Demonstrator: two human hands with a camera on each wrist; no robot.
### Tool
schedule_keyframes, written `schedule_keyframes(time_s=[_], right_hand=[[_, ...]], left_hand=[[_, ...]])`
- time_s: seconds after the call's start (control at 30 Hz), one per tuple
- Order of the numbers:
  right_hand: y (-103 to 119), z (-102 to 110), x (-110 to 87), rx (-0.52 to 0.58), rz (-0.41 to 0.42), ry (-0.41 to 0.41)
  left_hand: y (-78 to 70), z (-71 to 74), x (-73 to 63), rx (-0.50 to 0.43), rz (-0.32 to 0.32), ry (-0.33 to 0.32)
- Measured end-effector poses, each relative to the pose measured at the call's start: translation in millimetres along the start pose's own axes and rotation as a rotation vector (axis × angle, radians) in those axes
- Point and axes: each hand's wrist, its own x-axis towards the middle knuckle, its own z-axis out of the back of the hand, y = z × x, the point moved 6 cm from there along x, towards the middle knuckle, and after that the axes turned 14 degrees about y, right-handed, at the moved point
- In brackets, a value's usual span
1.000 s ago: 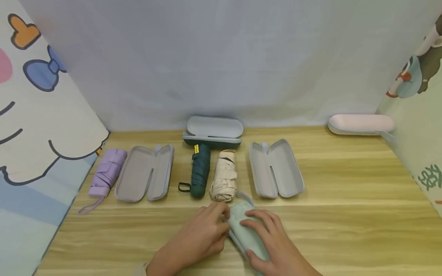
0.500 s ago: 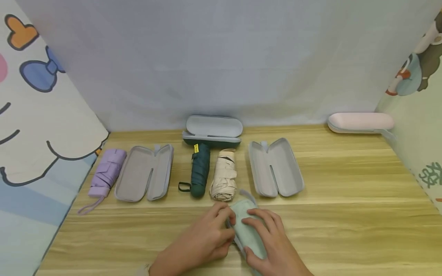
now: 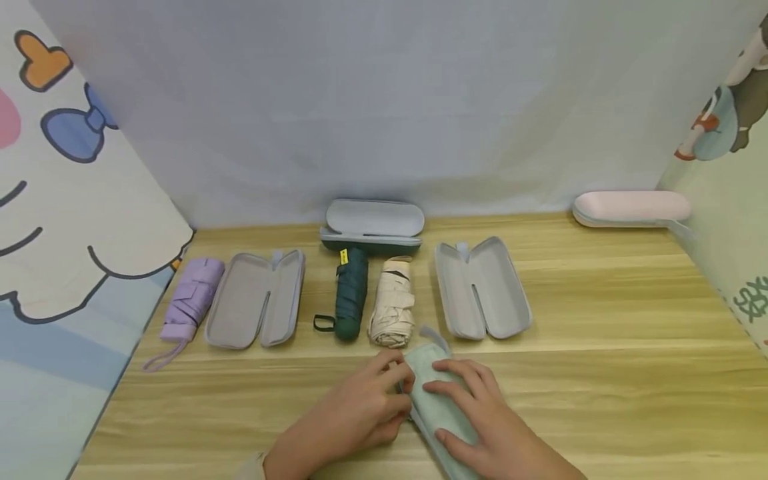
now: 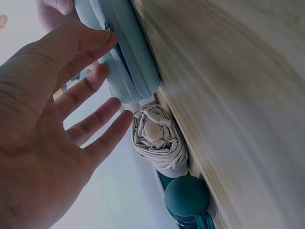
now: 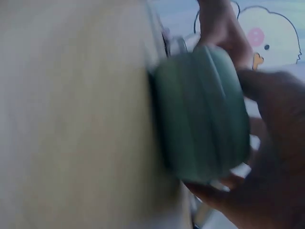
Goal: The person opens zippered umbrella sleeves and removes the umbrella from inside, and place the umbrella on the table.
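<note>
A mint green zip case [image 3: 437, 415] lies at a slant near the table's front, a grey strap loop [image 3: 436, 339] at its far end. My left hand [image 3: 365, 412] is at its left edge. In the left wrist view, thumb and index finger pinch the zipper pull [image 4: 107, 29] on its seam, the other fingers spread out. My right hand [image 3: 483, 415] grips the case from the right, fingers over the top and thumb on the near part. The right wrist view, blurred, shows the rounded near end of the case. Whatever is inside cannot be seen.
Beyond the case lie a folded beige umbrella [image 3: 393, 307] and a dark green one [image 3: 351, 293]. Open grey-lined cases [image 3: 501, 293] [image 3: 237, 303] flank them. A purple umbrella [image 3: 192, 300] lies far left. Behind are an open dark green case [image 3: 372, 243] and a pink case [image 3: 633, 207].
My left hand has moved slightly right along the edge of the mint green case. The case has shifted a little, with my right hand still on it.
</note>
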Motion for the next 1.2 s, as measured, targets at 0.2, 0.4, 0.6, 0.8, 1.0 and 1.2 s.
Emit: schedule_keyframes(time_s=[0.2, 0.4, 0.6, 0.8, 1.0, 1.2], right_hand=[[-5, 8, -9.0, -0.03, 0.134, 0.182], [-8, 6, -15.3, -0.116, 0.272, 0.165], [-24, -18, -19.3, -0.179, 0.254, 0.119], [-15, -14, -19.7, -0.264, 0.226, 0.142], [1, 2, -14.1, -0.314, 0.216, 0.115], [5, -1, -10.9, -0.305, 0.272, 0.118]], left_hand=[[2.8, -1.8, 1.1, -0.013, 0.015, 0.019], [4.6, -2.5, 2.1, -0.021, 0.009, 0.001], [8.4, -2.4, 6.2, -0.017, -0.011, 0.002], [12.4, -1.3, 9.1, -0.053, -0.023, 0.011], [14.9, 1.9, 8.4, -0.018, -0.005, 0.024], [15.7, 3.3, 6.4, 0.035, -0.007, 0.014]])
